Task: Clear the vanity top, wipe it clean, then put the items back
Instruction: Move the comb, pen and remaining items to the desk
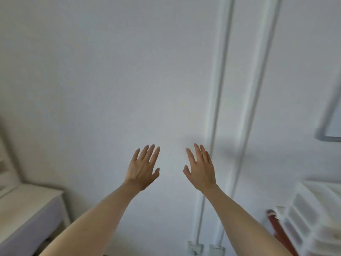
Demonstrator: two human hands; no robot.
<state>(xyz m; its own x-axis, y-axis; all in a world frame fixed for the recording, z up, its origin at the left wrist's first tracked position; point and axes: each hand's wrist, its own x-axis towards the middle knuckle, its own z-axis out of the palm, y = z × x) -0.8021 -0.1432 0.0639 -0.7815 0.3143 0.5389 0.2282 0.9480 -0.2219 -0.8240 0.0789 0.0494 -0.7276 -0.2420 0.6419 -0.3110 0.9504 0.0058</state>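
Both hands (143, 168) raised empty; vanity (27, 204) left, drawer unit (313, 215) right.

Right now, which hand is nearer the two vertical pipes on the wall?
Right. The right hand is raised just left of the pipes, nearly overlapping them; the left hand is farther left.

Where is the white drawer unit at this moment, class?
In the head view, the white drawer unit stands at the lower right edge, right of the two wall pipes and beyond the right hand.
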